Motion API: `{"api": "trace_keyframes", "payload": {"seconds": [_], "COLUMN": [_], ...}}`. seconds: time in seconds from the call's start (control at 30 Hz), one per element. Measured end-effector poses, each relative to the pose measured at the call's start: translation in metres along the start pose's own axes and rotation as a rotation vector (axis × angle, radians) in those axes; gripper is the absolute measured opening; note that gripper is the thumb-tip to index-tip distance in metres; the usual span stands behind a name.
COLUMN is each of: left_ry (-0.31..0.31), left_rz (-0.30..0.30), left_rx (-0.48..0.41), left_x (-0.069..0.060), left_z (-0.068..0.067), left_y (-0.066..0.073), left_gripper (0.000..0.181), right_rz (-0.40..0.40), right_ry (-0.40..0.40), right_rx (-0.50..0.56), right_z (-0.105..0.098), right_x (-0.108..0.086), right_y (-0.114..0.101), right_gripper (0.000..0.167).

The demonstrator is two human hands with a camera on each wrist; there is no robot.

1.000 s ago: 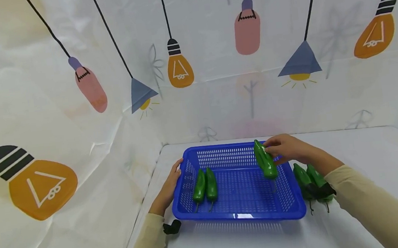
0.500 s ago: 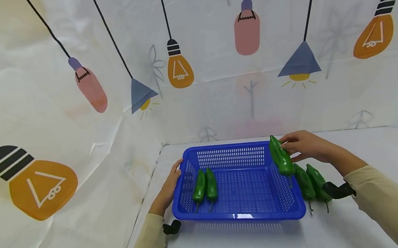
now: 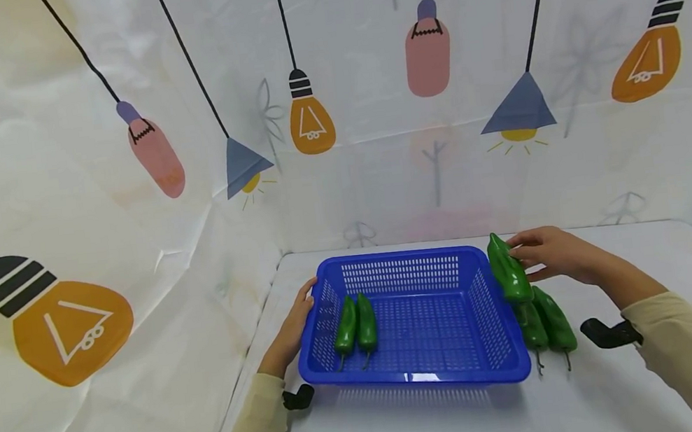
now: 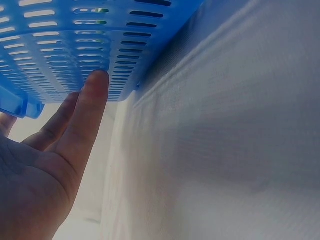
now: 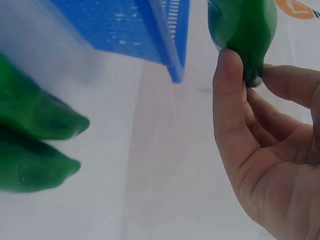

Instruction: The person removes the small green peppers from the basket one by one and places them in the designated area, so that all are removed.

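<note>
My right hand pinches a long green chili pepper between thumb and fingers, above the table just beyond the basket's right rim. In the right wrist view, that hand holds the pepper near its narrow end. Two more green peppers lie side by side on the table below it, the nearer one partly covered by the held pepper, the other to its right. My left hand rests against the blue basket's left side; in the left wrist view its straight fingers touch the slotted outer wall.
The blue plastic basket stands on the white table. Inside, at its left, lie two green peppers, one beside the other. A white sheet printed with lamps hangs behind and at the left.
My right hand has carried the pepper rightward, from over the basket's inside to past its right rim. The left hand and the basket have stayed in place.
</note>
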State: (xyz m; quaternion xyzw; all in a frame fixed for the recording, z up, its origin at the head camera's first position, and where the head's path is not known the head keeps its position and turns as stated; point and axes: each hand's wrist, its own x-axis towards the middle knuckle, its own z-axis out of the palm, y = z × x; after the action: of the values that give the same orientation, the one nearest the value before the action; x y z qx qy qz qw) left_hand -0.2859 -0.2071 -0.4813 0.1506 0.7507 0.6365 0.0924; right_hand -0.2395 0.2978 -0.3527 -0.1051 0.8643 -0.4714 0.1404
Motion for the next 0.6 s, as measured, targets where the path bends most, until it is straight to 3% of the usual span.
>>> {"api": "trace_keyframes", "payload": {"seconds": [0.6], "left_ry": [0.015], "left_rz": [-0.01], "left_rx": [0.022], "left_x": [0.002], "left_z": [0.0], "left_y": [-0.002], "left_gripper": [0.05], "right_rz": [0.077], "right_ry": [0.027], "right_rx": [-0.033], "right_z": [-0.02], "right_x": [-0.017], "right_y": [0.032], "right_gripper": [0.054]}}
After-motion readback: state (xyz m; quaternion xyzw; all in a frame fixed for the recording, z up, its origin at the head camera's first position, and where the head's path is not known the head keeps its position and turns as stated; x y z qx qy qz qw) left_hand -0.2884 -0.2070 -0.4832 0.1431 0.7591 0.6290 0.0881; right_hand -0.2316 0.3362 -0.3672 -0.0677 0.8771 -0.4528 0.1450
